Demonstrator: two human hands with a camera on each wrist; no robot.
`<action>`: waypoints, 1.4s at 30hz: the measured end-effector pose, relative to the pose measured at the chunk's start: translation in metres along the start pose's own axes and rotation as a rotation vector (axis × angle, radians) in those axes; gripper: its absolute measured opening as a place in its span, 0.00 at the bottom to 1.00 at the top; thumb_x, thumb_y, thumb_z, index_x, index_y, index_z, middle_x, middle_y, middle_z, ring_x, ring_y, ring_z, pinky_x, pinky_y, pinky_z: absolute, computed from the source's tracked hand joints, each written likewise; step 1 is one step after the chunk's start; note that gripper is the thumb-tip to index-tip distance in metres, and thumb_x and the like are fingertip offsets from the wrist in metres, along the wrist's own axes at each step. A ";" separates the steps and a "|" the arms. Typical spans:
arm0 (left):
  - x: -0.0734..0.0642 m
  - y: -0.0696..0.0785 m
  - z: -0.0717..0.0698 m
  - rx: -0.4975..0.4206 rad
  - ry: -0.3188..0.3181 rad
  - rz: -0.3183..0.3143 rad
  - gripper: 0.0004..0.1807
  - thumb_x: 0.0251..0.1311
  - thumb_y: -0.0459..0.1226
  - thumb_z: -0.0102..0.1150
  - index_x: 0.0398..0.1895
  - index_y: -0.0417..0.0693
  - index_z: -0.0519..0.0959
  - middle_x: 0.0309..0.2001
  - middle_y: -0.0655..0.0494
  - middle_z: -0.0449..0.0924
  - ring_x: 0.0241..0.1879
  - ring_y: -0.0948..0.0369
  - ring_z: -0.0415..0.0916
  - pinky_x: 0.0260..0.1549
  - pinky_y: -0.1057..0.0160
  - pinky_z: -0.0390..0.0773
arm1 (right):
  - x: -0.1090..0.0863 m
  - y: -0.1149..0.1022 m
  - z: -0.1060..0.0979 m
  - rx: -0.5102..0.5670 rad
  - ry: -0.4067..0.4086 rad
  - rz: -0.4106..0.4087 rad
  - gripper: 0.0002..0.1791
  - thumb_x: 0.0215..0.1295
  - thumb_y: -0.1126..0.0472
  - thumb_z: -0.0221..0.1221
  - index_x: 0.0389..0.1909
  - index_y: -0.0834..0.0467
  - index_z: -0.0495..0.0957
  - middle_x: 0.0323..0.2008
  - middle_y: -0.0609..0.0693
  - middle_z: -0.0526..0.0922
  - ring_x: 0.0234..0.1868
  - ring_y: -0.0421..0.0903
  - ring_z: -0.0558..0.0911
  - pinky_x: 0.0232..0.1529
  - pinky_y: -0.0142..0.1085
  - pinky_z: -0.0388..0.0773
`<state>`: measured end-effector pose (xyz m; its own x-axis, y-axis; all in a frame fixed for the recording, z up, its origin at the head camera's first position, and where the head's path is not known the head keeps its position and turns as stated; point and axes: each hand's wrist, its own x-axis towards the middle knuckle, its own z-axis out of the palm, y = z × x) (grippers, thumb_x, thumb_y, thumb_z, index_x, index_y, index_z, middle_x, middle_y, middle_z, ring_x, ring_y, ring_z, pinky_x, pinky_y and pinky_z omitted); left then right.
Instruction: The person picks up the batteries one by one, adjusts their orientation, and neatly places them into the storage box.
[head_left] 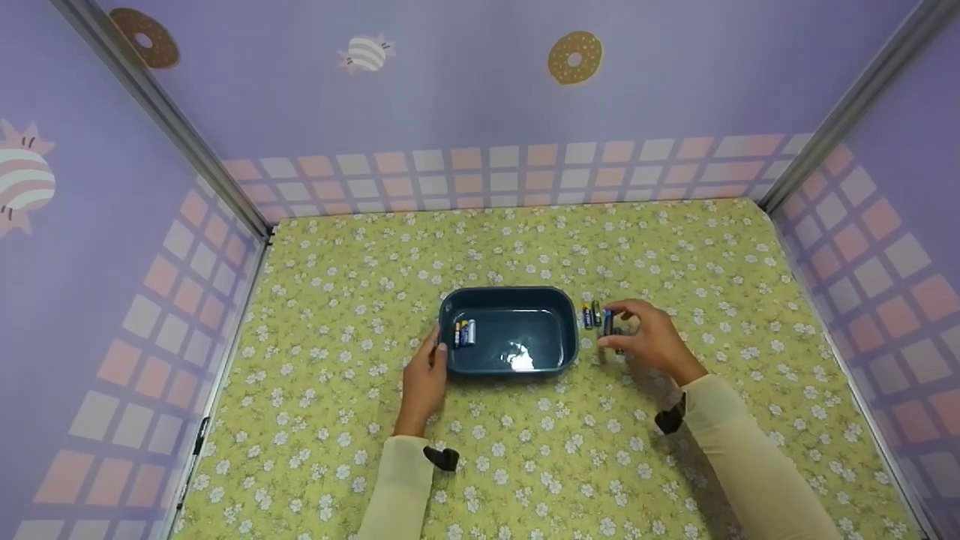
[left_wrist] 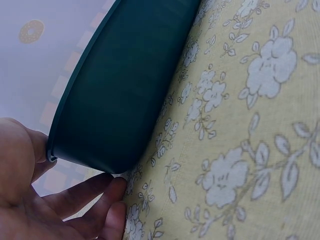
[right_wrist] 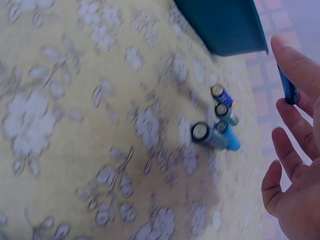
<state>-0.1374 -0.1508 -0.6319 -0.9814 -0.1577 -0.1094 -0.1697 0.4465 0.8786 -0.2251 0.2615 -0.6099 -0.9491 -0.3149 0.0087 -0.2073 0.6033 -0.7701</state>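
Note:
A dark teal plastic basin [head_left: 510,373] sits on the cloth, with a few small batteries [head_left: 464,333] standing side by side at its left end. At that end my left hand [head_left: 426,375] grips the basin, thumb on the rim and fingers against the outer wall's lower corner in the left wrist view. My right hand [head_left: 651,337] is just right of the basin, pinching a dark battery [right_wrist: 288,86] between thumb and fingers, raised off the cloth. Below it, several loose batteries, among them a thicker one [right_wrist: 207,135] and a blue-and-yellow one [head_left: 587,316], lie close together.
A yellow cloth [head_left: 337,300] with white flowers covers the surface. Purple walls [head_left: 465,97] with pink and white checks stand at the back and both sides, joined by grey metal posts [head_left: 832,101] at the corners.

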 end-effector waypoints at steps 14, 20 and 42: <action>0.001 -0.001 0.001 -0.008 0.007 0.023 0.28 0.81 0.53 0.41 0.81 0.69 0.57 0.65 0.49 0.78 0.36 0.56 0.76 0.39 0.54 0.73 | 0.021 -0.031 0.017 0.066 0.023 -0.108 0.34 0.53 0.48 0.78 0.62 0.50 0.80 0.55 0.50 0.82 0.54 0.61 0.79 0.50 0.57 0.76; 0.001 -0.002 0.001 -0.001 0.016 0.027 0.28 0.81 0.51 0.41 0.81 0.64 0.58 0.72 0.52 0.72 0.39 0.56 0.77 0.41 0.54 0.73 | 0.030 -0.045 0.027 0.083 0.017 -0.132 0.36 0.53 0.48 0.78 0.62 0.54 0.80 0.55 0.49 0.82 0.53 0.63 0.80 0.48 0.57 0.78; -0.001 -0.002 0.001 -0.016 0.011 0.036 0.28 0.81 0.53 0.40 0.81 0.68 0.57 0.47 0.46 0.81 0.22 0.58 0.64 0.33 0.55 0.71 | 0.064 -0.084 0.067 0.105 -0.020 -0.178 0.32 0.51 0.41 0.77 0.59 0.42 0.82 0.47 0.44 0.83 0.46 0.48 0.81 0.48 0.46 0.79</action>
<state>-0.1361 -0.1507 -0.6336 -0.9857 -0.1517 -0.0730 -0.1332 0.4375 0.8893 -0.2522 0.1416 -0.5872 -0.8944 -0.4252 0.1385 -0.3443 0.4571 -0.8201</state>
